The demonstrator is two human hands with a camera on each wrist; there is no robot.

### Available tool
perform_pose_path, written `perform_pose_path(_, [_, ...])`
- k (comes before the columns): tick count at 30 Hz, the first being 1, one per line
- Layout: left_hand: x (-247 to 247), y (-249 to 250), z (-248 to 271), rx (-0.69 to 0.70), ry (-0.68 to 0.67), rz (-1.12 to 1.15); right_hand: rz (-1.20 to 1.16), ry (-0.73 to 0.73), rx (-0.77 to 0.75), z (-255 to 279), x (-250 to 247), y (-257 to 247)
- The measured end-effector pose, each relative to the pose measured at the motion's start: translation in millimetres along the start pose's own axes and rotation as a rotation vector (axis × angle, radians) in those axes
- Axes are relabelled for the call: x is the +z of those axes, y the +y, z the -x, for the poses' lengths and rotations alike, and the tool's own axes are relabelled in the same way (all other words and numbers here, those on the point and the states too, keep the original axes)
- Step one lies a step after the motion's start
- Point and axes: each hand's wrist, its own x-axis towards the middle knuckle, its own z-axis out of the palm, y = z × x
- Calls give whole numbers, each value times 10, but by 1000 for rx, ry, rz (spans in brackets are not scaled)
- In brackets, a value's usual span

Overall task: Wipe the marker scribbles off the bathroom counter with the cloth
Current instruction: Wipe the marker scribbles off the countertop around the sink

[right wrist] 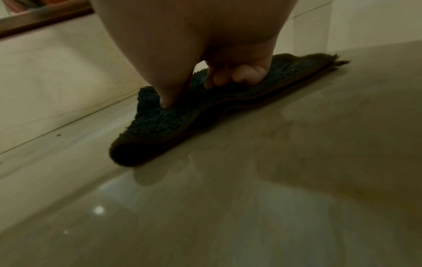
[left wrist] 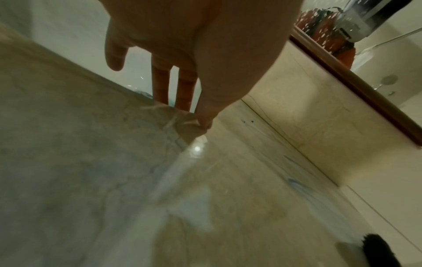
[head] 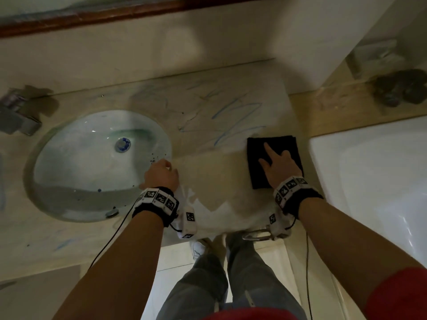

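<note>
Blue marker scribbles point(head: 235, 116) cross the beige marble counter point(head: 208, 172) to the right of the sink, and fainter ones point(left wrist: 294, 180) run toward the back wall. A folded black cloth point(head: 288, 146) point(right wrist: 182, 122) lies flat on the counter just below and right of the scribbles. My right hand point(head: 277, 165) point(right wrist: 180, 75) presses down on it, index finger stretched forward, thumb point(right wrist: 165, 101) dug into the pile. My left hand point(head: 161, 174) point(left wrist: 185, 94) holds nothing; its straight fingers rest on the counter at the sink's right rim. The cloth's corner point(left wrist: 379, 252) shows in the left wrist view.
An oval white sink point(head: 80, 158) with blue specks is sunk into the counter on the left, with a blurred metal tap point(head: 18, 116) behind it. A white fixture point(head: 369, 181) adjoins on the right. Dark objects point(head: 399, 91) sit on a ledge. The counter's front strip gleams wet.
</note>
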Motion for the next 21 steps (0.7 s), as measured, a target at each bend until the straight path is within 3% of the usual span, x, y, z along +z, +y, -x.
perform_pose_path(8, [13,102,12,-54,33,48,7,-12,10,-720,-350,233])
perform_pose_path(15, [8,182,24,-42,57,-8,93,-43,0,-919,-504,114])
perform_pose_path(21, [-22,243,40,-66,44,-25,194,-62,-374,-141,-73,-607])
